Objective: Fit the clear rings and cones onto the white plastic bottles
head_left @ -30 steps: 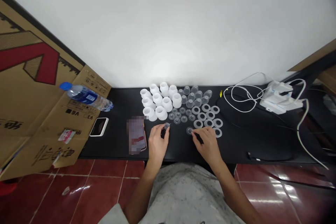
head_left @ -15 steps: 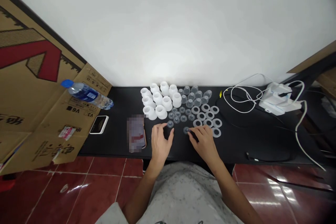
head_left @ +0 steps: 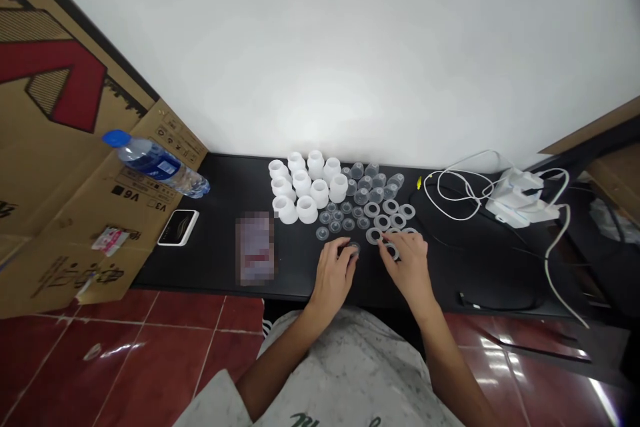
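My left hand (head_left: 335, 273) has thumb and fingers closed around a small clear disc (head_left: 355, 249) on the black table. To its right, my right hand (head_left: 409, 270) has bent fingers at a translucent flat ring (head_left: 391, 252), partly covered by the hand. More translucent rings (head_left: 382, 223) lie just beyond it, some partly hidden by its fingers. Beyond my left hand sits a group of small clear discs with raised centres (head_left: 335, 225), one of them (head_left: 323, 233) nearer to me. Behind these stand clear domed pieces (head_left: 365, 182) and, to the left, white open-topped cups (head_left: 307, 209).
A blurred phone (head_left: 255, 248) and a white device (head_left: 179, 227) lie on the left. A water bottle (head_left: 157, 163) rests against a cardboard box (head_left: 107, 203). White cables and an adapter (head_left: 515, 197) are at the right; a black cable (head_left: 495, 307) lies near the front edge.
My left hand has moved right and closed on the disc that my right hand held. My right hand has let it go and moved right to the rings, and one ring now lies further left.
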`<state>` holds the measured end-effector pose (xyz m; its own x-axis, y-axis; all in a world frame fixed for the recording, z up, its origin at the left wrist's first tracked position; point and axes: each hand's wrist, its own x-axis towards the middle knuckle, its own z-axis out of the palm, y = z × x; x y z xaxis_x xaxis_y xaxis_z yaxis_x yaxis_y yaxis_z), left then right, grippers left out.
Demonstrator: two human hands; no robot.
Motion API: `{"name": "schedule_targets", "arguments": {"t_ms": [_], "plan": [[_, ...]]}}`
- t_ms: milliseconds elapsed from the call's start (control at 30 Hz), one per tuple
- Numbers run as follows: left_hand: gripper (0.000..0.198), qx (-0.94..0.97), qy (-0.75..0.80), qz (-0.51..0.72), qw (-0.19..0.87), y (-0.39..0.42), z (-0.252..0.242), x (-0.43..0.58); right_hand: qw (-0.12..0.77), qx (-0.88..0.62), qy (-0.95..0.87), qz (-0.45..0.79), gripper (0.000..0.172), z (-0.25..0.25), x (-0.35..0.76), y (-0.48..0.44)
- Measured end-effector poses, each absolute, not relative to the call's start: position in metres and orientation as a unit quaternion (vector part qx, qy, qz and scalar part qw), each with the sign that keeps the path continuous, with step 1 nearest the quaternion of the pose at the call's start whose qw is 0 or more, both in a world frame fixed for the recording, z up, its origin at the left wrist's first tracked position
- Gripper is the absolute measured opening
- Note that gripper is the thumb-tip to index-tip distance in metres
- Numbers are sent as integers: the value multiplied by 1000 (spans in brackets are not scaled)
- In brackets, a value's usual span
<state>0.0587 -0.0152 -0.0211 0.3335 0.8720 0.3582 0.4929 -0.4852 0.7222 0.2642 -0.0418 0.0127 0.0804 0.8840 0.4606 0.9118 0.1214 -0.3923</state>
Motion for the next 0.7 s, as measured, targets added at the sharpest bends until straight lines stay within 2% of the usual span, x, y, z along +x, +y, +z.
{"name": "schedule_targets", "arguments": {"t_ms": [167,267,367,500,700], "plan": [[21,737,406,420,341,-19,-23,53,253,-671,-695,-55,16,2,257,-36],[15,699,392,454,390,-21,-24,53,254,-661,-704,-46,17,0,254,-32],[10,642,410,479,437,-21,-27,55,301,-648,-700,-17,15,8,252,-35],[34,536,446,518,496,-17,-27,56,408,-614,-670,89,9,27,246,-49],[15,552,396,555,480,-13,-19,52,436,-591,-653,185,5,29,224,-61]]}}
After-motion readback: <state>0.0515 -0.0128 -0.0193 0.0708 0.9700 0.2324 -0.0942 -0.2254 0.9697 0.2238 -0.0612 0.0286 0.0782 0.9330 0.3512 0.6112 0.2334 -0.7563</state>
